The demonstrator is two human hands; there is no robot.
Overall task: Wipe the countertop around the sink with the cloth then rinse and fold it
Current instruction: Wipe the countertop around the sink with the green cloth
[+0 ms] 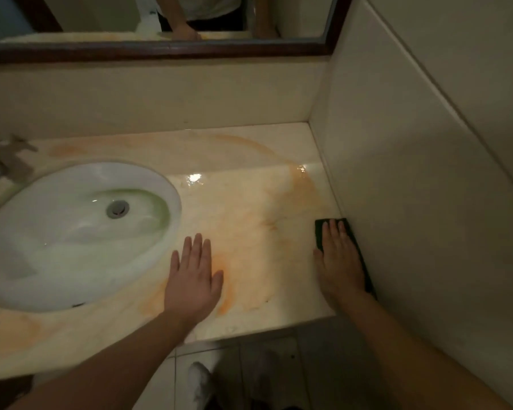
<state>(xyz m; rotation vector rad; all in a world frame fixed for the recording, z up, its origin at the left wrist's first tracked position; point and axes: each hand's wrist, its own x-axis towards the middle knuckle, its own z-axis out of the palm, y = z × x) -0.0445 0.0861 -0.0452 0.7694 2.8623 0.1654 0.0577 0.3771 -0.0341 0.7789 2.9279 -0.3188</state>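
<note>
Both hands flat on the countertop.
Right hand presses straight fingers on the dark green cloth at the right edge against the wall; left hand lies open beside the sink.

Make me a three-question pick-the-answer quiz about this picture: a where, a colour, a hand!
1. Where is the cloth? A in the sink; B under the right hand beside the wall; C on the floor.
2. What colour is the cloth? A white; B red; C dark green.
3. How is the left hand? A a fist; B flat on the countertop, fingers straight; C holding the tap.
Answers: 1 B, the right hand presses it there. 2 C, its edges show dark green. 3 B, its palm lies flat.
</note>
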